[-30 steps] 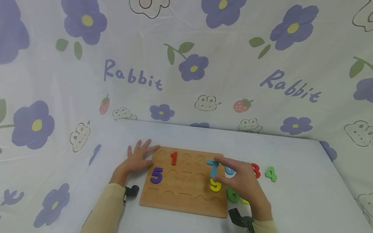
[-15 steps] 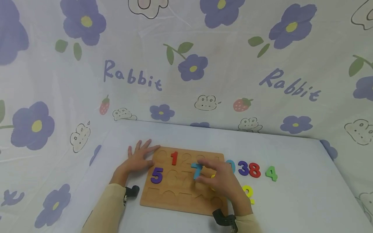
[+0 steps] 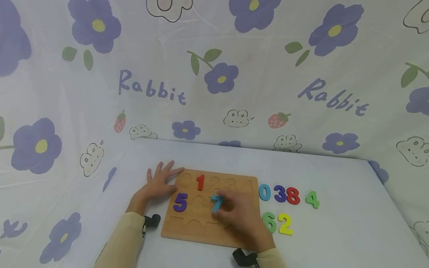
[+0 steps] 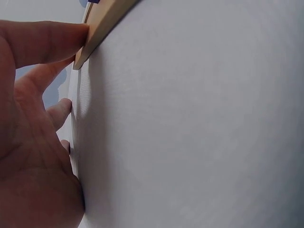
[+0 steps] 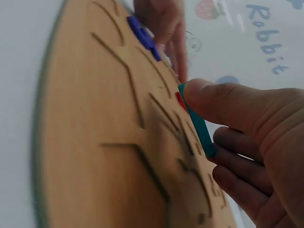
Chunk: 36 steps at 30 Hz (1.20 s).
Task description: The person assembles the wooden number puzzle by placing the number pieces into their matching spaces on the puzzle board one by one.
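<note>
My right hand (image 3: 244, 214) pinches a blue number 7 (image 3: 216, 204) between thumb and fingertips, over the middle row of a wooden number puzzle board (image 3: 172, 231). From the right wrist the 7 (image 5: 198, 126) shows edge-on, close over the board's face. Spread fingers of my left hand (image 3: 160, 185) lie at the board's upper left edge; its thumb touches the board's side (image 4: 102, 23) in the left wrist view. A red 1 (image 3: 200, 182) sits in the top row, a purple 5 (image 3: 180, 202) at the left of the middle row. My right hand hides the board's lower right part.
Right of the board on the white table (image 3: 352, 208) lie a blue 0 (image 3: 264, 192), purple 3 (image 3: 280, 193), red 8 (image 3: 293, 195), green 4 (image 3: 312, 200), green 6 (image 3: 269, 222) and yellow 2 (image 3: 285, 224). A flower-patterned curtain (image 3: 261, 82) stands behind.
My right hand has carried the blue 7 leftward across the board and slightly down, uncovering the loose numbers at right. It now covers the yellow 9 seen earlier. My left hand has stayed put.
</note>
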{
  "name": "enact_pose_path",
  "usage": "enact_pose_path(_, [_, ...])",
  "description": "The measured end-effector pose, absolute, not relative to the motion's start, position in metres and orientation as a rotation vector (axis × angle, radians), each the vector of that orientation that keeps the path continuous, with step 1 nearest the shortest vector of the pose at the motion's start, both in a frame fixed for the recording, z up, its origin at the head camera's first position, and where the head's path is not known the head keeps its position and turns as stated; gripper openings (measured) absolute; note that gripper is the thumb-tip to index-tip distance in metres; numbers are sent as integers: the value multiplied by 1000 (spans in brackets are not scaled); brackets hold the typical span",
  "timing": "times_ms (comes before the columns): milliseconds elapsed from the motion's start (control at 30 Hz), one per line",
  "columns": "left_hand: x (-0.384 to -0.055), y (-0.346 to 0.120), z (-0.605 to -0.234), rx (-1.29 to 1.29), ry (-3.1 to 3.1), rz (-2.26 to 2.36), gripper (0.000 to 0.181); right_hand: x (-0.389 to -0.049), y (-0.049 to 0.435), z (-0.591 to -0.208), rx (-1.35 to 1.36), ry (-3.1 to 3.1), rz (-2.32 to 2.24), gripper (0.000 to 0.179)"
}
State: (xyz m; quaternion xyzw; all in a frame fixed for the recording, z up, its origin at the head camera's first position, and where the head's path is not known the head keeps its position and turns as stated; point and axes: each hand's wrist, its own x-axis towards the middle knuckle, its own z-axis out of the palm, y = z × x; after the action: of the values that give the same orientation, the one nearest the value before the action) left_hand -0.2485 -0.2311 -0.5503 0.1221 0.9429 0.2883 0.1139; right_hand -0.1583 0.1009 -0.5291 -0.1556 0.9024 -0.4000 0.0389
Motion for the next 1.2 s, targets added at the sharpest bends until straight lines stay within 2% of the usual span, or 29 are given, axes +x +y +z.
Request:
enact_pose_path(633, [-245, -230, -546, 353, 2770, 867, 72, -150, 80, -539, -484, 2873, -1038, 63])
enact_pose_path(967, [-243, -227, -545, 328, 2764, 864, 72, -143, 101, -520, -426, 2803, -1265, 64])
enact_pose_path(1200, [-244, -228, -547, 338, 2772, 856, 73, -137, 132, -501, -379, 2810, -1355, 64])
